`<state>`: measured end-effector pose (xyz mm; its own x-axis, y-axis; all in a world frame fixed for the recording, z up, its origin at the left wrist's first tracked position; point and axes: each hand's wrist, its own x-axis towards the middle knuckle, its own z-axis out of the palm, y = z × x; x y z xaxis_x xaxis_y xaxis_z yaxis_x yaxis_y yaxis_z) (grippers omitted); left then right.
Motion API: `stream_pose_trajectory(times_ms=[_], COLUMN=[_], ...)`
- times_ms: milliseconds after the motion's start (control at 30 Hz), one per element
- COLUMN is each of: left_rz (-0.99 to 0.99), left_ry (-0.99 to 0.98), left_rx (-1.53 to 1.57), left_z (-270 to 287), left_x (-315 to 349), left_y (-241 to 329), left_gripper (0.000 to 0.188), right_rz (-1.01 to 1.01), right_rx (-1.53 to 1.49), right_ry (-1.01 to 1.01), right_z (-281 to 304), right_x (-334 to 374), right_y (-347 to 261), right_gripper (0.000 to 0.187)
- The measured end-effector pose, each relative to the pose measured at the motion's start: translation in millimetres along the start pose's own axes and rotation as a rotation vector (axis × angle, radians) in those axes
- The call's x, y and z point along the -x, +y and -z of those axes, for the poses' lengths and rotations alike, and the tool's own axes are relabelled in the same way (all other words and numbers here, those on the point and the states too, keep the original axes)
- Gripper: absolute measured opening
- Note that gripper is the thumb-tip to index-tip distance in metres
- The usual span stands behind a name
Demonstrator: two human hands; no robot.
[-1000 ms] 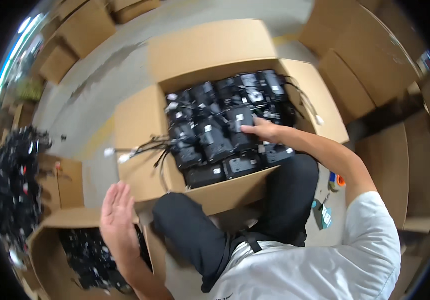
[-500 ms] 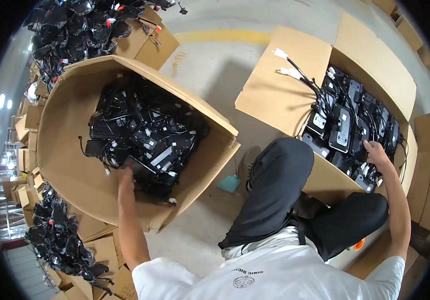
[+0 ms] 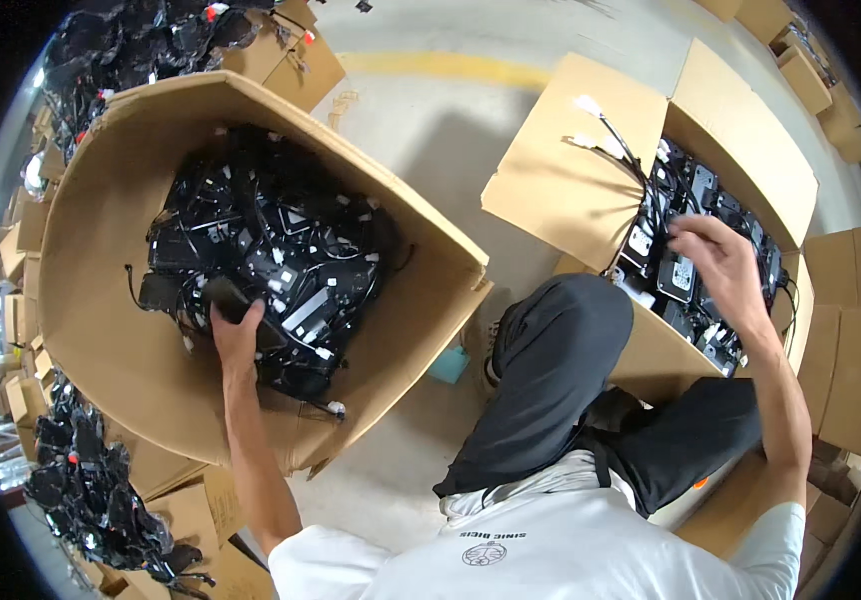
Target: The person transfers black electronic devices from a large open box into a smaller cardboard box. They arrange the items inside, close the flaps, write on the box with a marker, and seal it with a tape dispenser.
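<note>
Inside the large left carton (image 3: 101, 330), my left hand (image 3: 238, 338) grips a dark, blocky black plastic part (image 3: 226, 296), thumb apart along its side. Around it lies a jumbled heap of black electronic parts with cables and white connectors (image 3: 281, 255). My right hand (image 3: 723, 265) is over the right carton (image 3: 641, 368), slightly blurred, its fingers loosely bent and apart with nothing visible in them. Below its fingertips, black modules (image 3: 678, 275) stand packed in rows. A bundle of black cables with white plugs (image 3: 623, 150) hangs over that carton's left flap.
Black parts in clear wrapping (image 3: 116, 50) are piled at the upper left, with another wrapped heap (image 3: 96, 490) lower left. A teal piece (image 3: 448, 365) lies on the floor between the cartons. My bent knees (image 3: 571, 350) are beside the right carton; more cartons (image 3: 846, 350) stand at the far right.
My left hand has drawn slightly back with the dark part raised and visible in it. My right hand has lifted off the modules and moved left and away from me over them.
</note>
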<state>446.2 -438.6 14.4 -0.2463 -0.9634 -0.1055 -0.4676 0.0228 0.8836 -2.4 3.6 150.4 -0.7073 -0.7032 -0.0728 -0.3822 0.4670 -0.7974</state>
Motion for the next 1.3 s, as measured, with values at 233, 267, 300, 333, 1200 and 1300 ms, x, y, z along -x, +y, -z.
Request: stream_pose_trajectory(times_ms=[233, 267, 300, 333, 1200, 1300], left_rz=[-0.765, -0.839, -0.796, -0.756, -0.425, -0.524], left_ry=[-0.272, -0.356, -0.426, -0.499, 0.045, -0.189], left_rx=[-0.479, -0.454, -0.403, -0.350, 0.542, 0.693], left_z=[-27.6, -29.4, -25.5, -17.0, -42.8, -68.6], left_x=[104.2, 109.0, 105.4, 96.3, 115.7, 153.6], left_y=[158.0, 163.3, 160.0, 153.0, 111.4, 138.7], left_gripper=[0.102, 0.098, 0.091, 0.085, 0.045, 0.048], right_rz=[0.264, 0.388, 0.347, 0.304, -0.245, -0.332], right_rx=[-0.503, -0.524, -0.463, -0.402, -0.721, -0.855], right_ry=[-0.671, -0.621, -0.611, -0.597, -0.675, -0.760], right_z=[-213.8, -235.5, -243.1, -245.9, -155.3, -160.9], right_x=[-33.4, -35.3, -33.3, -30.8, 3.5, -1.9], right_y=[-160.3, -169.7, -171.6, -169.9, -91.1, -88.6], right_gripper=[0.091, 0.066, 0.055, 0.046, 0.032, 0.033])
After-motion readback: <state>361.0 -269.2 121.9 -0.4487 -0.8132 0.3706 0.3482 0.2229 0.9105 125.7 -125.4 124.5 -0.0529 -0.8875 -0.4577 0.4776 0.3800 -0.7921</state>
